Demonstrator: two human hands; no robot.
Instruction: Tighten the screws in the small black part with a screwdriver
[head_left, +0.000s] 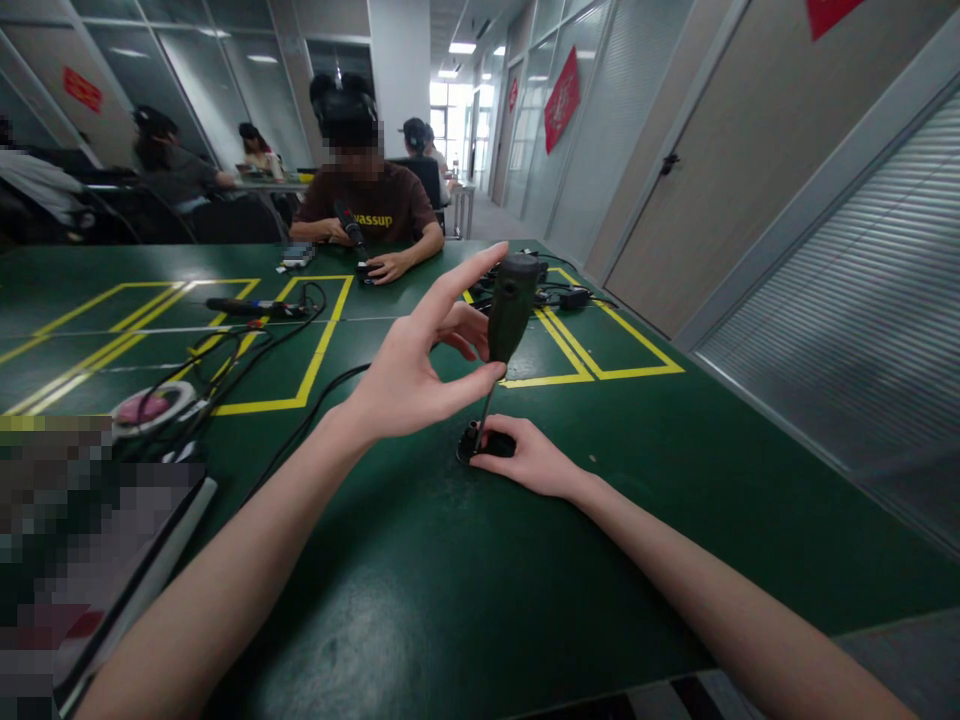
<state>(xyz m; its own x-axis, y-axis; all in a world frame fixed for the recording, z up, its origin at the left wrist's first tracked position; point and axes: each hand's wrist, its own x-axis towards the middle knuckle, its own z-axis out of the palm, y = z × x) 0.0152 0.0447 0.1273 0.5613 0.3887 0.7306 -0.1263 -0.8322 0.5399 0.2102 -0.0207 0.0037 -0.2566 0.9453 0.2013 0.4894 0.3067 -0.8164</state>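
Observation:
Upright and slightly tilted, a screwdriver (513, 308) with a dark green handle stands with its thin shaft reaching down to a small black part (469, 442) on the table. My left hand (409, 372) holds the handle: the thumb touches its lower end, the index finger stretches up to its top, and other fingers are partly hidden behind it. Lower down, my right hand (534, 460) grips the black part between thumb and fingers and rests by the tabletop. The exact kind of this part cannot be made out, since the fingers cover some of it.
The green table (420, 580) carries yellow tape outlines (259, 407). Black cables (225, 345) and a white tape roll (154, 408) lie to the left, black adapters (576, 298) behind the screwdriver. Opposite, a person (367, 200) works with a black tool (350, 225).

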